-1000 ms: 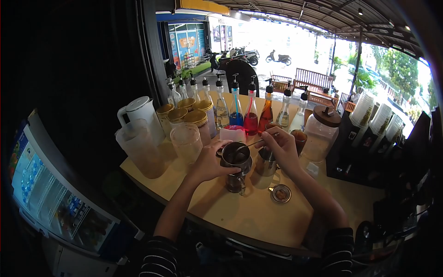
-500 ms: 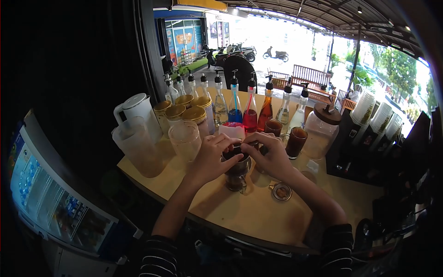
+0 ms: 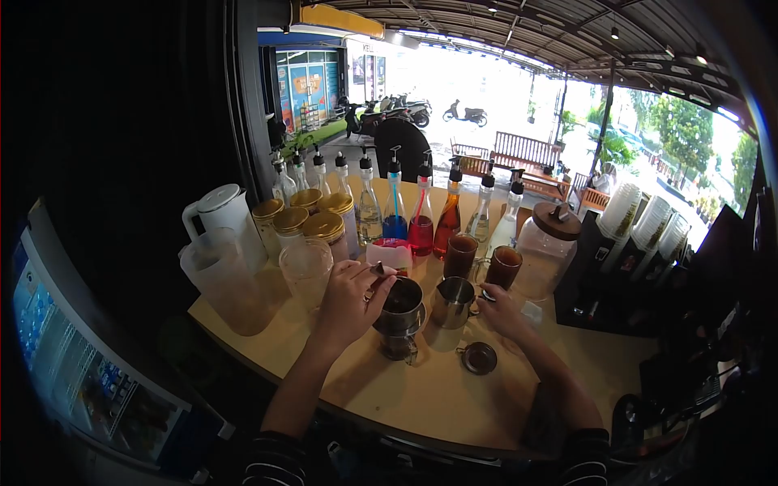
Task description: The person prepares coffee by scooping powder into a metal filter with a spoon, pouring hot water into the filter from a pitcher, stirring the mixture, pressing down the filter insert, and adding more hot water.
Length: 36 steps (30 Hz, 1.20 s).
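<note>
A metal drip coffee filter (image 3: 402,312) sits on a glass cup (image 3: 397,348) at the front of the counter. Just above the filter's left rim, my left hand (image 3: 350,298) pinches a small dark piece whose kind I cannot make out. Right of the filter stands a steel milk pitcher (image 3: 452,304), and my right hand (image 3: 504,312) is closed at its handle. A round metal filter lid (image 3: 479,357) lies on the counter below the pitcher. Behind the pitcher are two glasses of brown drink (image 3: 460,257), one with a handle. A white and pink packet (image 3: 389,257) is behind the filter.
Pump bottles of syrup (image 3: 421,227) line the back of the counter (image 3: 365,385). Gold-lidded jars (image 3: 326,228), a clear plastic jug (image 3: 231,275) and a white pitcher (image 3: 225,215) stand left. On the right are a wooden-lidded jar (image 3: 545,251) and stacked plastic cups (image 3: 620,209).
Both hands were together over the filter. Now my right hand has moved right to the pitcher's handle, while my left stays by the filter with the small dark piece. The view has shifted slightly.
</note>
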Available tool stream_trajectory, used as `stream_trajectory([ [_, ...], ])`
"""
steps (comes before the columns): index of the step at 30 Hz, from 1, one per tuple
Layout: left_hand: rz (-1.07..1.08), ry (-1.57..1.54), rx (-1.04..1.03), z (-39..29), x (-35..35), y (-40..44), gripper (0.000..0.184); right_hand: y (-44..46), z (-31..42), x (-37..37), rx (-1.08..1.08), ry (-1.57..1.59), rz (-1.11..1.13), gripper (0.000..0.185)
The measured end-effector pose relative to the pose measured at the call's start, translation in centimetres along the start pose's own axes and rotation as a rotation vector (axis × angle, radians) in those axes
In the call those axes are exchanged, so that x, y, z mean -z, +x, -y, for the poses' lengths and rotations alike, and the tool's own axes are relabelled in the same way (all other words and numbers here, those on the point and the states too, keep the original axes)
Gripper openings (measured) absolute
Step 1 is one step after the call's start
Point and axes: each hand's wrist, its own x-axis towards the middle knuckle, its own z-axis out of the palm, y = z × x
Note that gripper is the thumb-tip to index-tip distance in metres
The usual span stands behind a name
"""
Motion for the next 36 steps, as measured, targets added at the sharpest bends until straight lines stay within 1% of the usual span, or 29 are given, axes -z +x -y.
stream_trajectory([
  [2,-0.004,-0.047,0.061,-0.2,0.3,0.1,0.011,-0.2,-1.6,-1.0,-0.039,0.050,-0.037,0.027],
  [3,-0.002,-0.042,0.054,-0.3,0.4,0.1,0.011,-0.1,-1.7,-1.3,-0.170,0.161,0.053,0.027],
  [4,0.005,-0.104,0.138,-0.5,0.6,-0.1,0.011,-0.3,-1.8,-1.6,-0.303,0.272,0.146,0.028],
  [5,0.009,-0.163,0.223,-0.6,0.7,-0.3,0.011,-0.6,-1.7,-2.0,-0.299,0.279,0.144,0.028],
  [7,0.009,-0.189,0.244,-0.2,0.6,-0.7,0.011,-1.2,-1.0,-2.6,-0.245,0.262,0.116,0.028],
  [8,0.011,-0.223,0.270,0.0,0.7,-0.9,0.011,-1.4,-1.0,-3.1,-0.237,0.339,0.073,0.026],
  [9,0.011,-0.215,0.273,0.0,0.8,-1.0,0.011,-1.5,-1.3,-3.5,-0.234,0.346,0.079,0.026],
  [11,-0.022,-0.315,0.299,-0.1,0.8,-1.0,0.012,-1.0,-2.3,-4.1,-0.264,0.452,-0.010,0.024],
  [13,-0.011,-0.356,0.338,0.0,0.6,-1.5,0.013,-0.5,-1.4,-3.3,-0.270,0.448,-0.042,0.023],
  [15,-0.011,-0.398,0.368,0.0,0.7,-1.5,0.014,0.6,-0.6,-1.9,-0.196,0.528,-0.079,0.022],
  [16,-0.005,-0.417,0.389,-0.2,0.9,-1.5,0.014,1.1,0.5,-0.9,-0.139,0.505,-0.096,0.021],
  [17,0.000,-0.437,0.408,-0.2,1.0,-1.4,0.015,1.7,1.5,0.1,-0.133,0.502,-0.092,0.021],
  [19,-0.011,-0.448,0.403,0.2,1.0,-1.6,0.016,2.7,3.5,1.9,-0.079,0.655,-0.097,0.020],
  [20,-0.015,-0.459,0.396,0.4,1.0,-1.6,0.016,3.2,4.8,2.8,-0.097,0.732,-0.068,0.020],
  [21,-0.019,-0.459,0.396,0.4,1.1,-1.5,0.016,3.9,5.4,3.3,-0.094,0.731,-0.066,0.020],
  [23,0.001,-0.445,0.388,0.2,1.5,-1.3,0.015,5.0,6.4,4.2,0.047,0.567,-0.028,0.020],
  [24,0.003,-0.447,0.393,0.3,1.5,-1.4,0.015,5.2,8.6,4.7,0.060,0.609,-0.013,0.018],
  [25,0.006,-0.452,0.370,0.3,1.6,-1.4,0.015,5.5,9.4,5.0,0.052,0.609,-0.008,0.018],
  [27,0.012,-0.462,0.355,0.4,1.7,-1.6,0.015,6.0,10.5,5.2,0.083,0.659,0.072,0.016],
  [29,0.031,-0.424,0.337,0.4,1.9,-1.5,0.014,6.1,13.0,5.4,0.088,0.686,0.080,0.015],
  [32,0.036,-0.387,0.306,0.4,2.1,-1.5,0.014,6.8,14.2,5.2,0.087,0.699,0.140,0.015],
  [34,0.032,-0.383,0.300,0.5,2.1,-1.7,0.014,7.3,14.4,5.1,0.137,0.556,0.189,0.017],
  [36,0.030,-0.381,0.293,0.6,2.0,-1.7,0.014,7.7,15.3,5.1,0.149,0.523,0.200,0.017],
])
